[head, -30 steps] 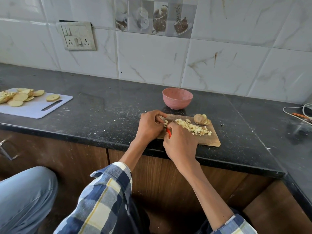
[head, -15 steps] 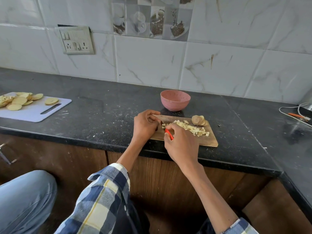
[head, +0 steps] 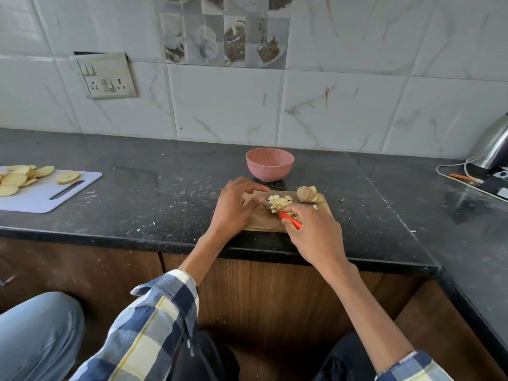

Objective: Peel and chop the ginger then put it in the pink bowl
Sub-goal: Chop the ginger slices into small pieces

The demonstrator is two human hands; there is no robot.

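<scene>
A small wooden cutting board (head: 264, 220) lies near the counter's front edge. On it sits a gathered heap of chopped ginger (head: 279, 202), with a few ginger slices (head: 308, 194) at the board's far right corner. My right hand (head: 313, 229) grips a red-handled knife (head: 290, 220), its blade lying against the heap. My left hand (head: 236, 207) rests on the board's left side, fingers spread next to the heap, holding nothing. The pink bowl (head: 270, 164) stands empty just behind the board.
A white cutting board (head: 55, 192) with potato slices (head: 19, 177) lies at far left. At far right stand a steel kettle (head: 492, 145) and cables (head: 464, 177). The black counter (head: 165, 188) turns a corner on the right. A person's knee (head: 38, 334) shows at lower left.
The chopped ginger, earlier spread in a line across the board, is now pushed into a compact heap. My right hand moved right along the board and my left fingers opened out.
</scene>
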